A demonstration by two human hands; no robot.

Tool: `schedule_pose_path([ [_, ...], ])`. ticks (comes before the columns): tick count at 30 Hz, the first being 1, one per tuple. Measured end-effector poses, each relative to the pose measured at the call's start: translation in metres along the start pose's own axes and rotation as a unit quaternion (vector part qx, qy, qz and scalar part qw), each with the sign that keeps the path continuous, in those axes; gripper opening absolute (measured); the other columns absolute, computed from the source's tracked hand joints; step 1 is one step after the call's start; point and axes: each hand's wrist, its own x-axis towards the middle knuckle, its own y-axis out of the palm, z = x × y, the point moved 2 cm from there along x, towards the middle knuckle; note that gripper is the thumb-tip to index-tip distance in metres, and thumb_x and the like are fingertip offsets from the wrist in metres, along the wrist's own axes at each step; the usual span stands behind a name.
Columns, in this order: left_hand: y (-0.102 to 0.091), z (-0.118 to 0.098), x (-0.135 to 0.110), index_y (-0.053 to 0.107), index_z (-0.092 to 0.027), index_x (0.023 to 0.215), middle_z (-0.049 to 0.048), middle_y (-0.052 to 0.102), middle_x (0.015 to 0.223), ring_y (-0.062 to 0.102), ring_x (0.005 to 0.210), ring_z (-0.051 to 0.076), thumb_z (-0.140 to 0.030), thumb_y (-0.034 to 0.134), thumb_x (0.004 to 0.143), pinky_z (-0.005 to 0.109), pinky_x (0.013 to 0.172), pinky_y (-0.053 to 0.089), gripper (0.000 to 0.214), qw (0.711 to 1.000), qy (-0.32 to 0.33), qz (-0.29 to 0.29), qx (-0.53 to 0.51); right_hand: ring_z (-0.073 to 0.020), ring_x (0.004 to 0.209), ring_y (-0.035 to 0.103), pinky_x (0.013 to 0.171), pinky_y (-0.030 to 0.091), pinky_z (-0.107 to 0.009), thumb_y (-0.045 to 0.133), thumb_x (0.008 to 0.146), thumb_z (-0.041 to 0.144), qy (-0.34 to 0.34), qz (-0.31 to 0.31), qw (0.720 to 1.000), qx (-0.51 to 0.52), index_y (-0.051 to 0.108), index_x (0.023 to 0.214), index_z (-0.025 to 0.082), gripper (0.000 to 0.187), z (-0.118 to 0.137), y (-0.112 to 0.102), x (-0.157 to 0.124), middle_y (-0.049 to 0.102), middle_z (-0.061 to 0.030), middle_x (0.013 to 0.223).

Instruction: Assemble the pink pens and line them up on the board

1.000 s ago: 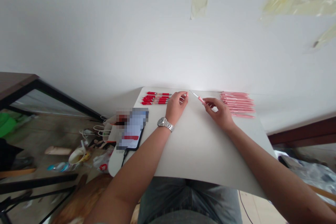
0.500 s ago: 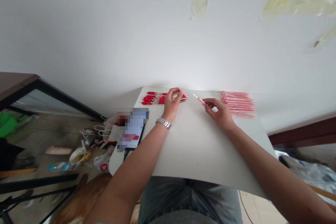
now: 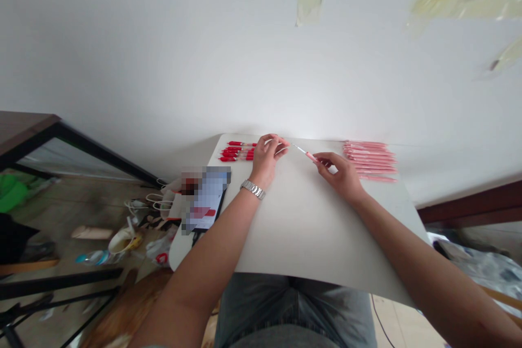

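Above the middle of the white table, my right hand (image 3: pixel 340 174) pinches the pink lower part of a pen (image 3: pixel 311 157). A thin, pale refill (image 3: pixel 299 149) sticks out of it toward the left. My left hand (image 3: pixel 266 160), with a metal watch on the wrist, holds a small pink pen part (image 3: pixel 283 142), partly hidden by the fingers. The refill's tip is at or very near the end of that part; whether it is inside I cannot tell. Several red pens (image 3: pixel 237 151) lie left of my left hand. A row of pink pens (image 3: pixel 372 160) lies beyond my right hand.
A phone (image 3: pixel 212 196) with a blurred screen and a cable lies on the left edge of the table (image 3: pixel 310 234). The table's far side is close to a white wall (image 3: pixel 244 54). Bags, a cup (image 3: pixel 121 241) and a bottle stand or lie on the floor at left.
My left hand has turned slightly, so the pink part lies flatter and now meets or nearly meets the refill's tip. A gap showed between them before. My right hand has barely moved.
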Motion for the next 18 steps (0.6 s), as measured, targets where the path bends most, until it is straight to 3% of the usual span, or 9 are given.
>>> schedule_pose_path([
  [18, 0.0, 0.0002, -0.0004, 0.055, -0.025, 0.102, 0.0016, 0.071, 0.1, 0.073, 0.098, 0.015, -0.052, 0.073, 0.089, 0.031, 0.091, 0.059, 0.036, 0.999, -0.003, 0.021, 0.039, -0.0181, 0.08, 0.069, 0.073, 0.056, -0.033, 0.062, 0.099, 0.035, -0.013, 0.005, 1.0, -0.008, 0.072, 0.114, 0.024, 0.021, -0.0003, 0.0003, -0.0001, 0.074, -0.0043, 0.094],
])
